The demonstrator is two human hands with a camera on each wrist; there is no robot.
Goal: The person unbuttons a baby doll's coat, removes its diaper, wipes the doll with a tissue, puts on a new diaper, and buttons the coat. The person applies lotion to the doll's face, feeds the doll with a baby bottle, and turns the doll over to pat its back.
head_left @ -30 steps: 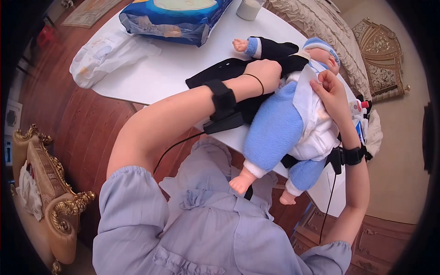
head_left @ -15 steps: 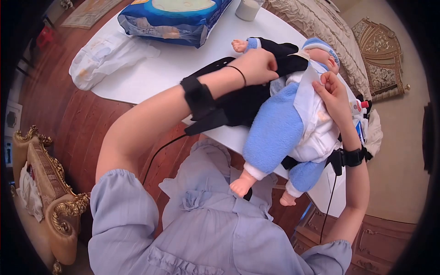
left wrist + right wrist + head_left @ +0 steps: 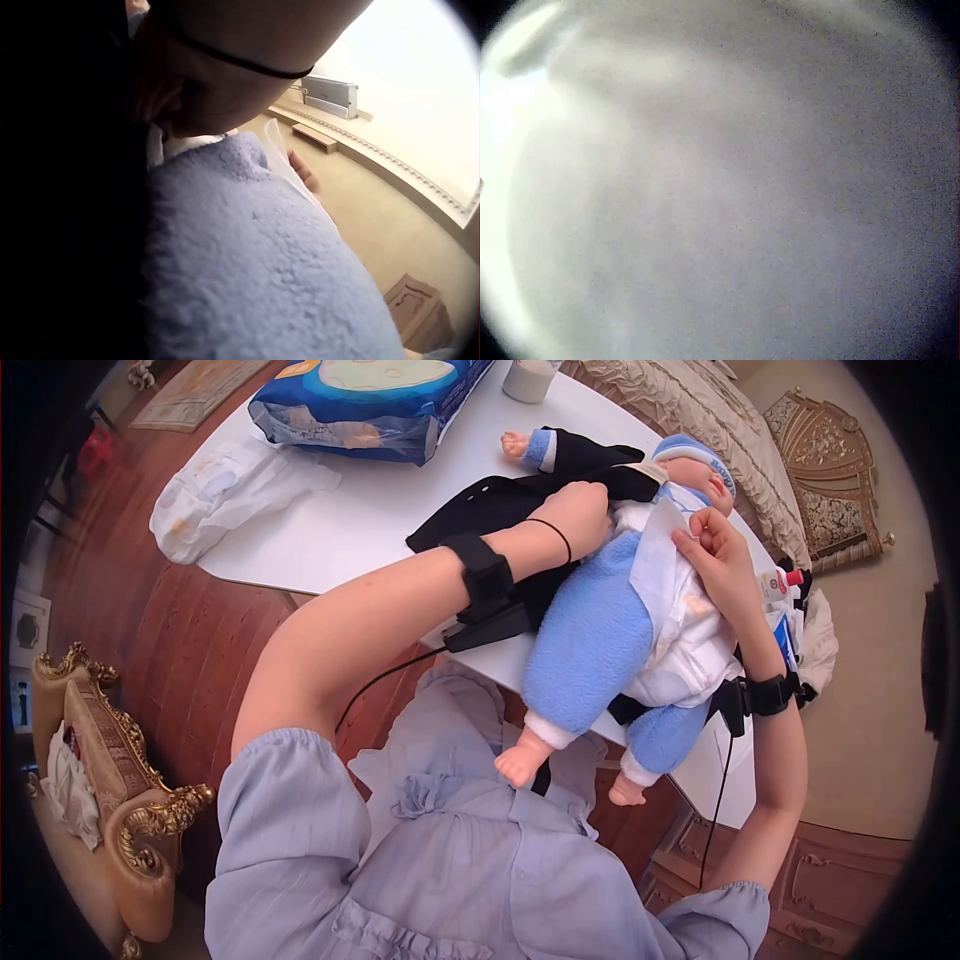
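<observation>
A doll [image 3: 590, 630] in fuzzy blue and white clothes lies face up, its head toward the table's far right. My right hand [image 3: 722, 560] pinches the upper edge of a white diaper [image 3: 665, 575] at the doll's middle. Beside the doll's waist, my left hand [image 3: 575, 520] is bent down with curled fingers, their tips hidden in the head view. The left wrist view shows the left hand [image 3: 217, 90] dark against white cloth [image 3: 191, 144], above the blue fabric [image 3: 255, 247]; whether it grips anything is unclear. Black cloth [image 3: 460, 510] lies under and beside the doll.
A blue package [image 3: 360, 415] stands at the back of the white table [image 3: 400, 495], near a jar [image 3: 530, 380]. A crumpled used-looking diaper [image 3: 215, 490] lies at the left edge. Right of the doll is a red-capped bottle [image 3: 775, 585]. The right wrist view is blurred pale.
My left hand drew back and up to the left from the doll's waist, then returned beside it. My right hand has kept its pinch on the white diaper.
</observation>
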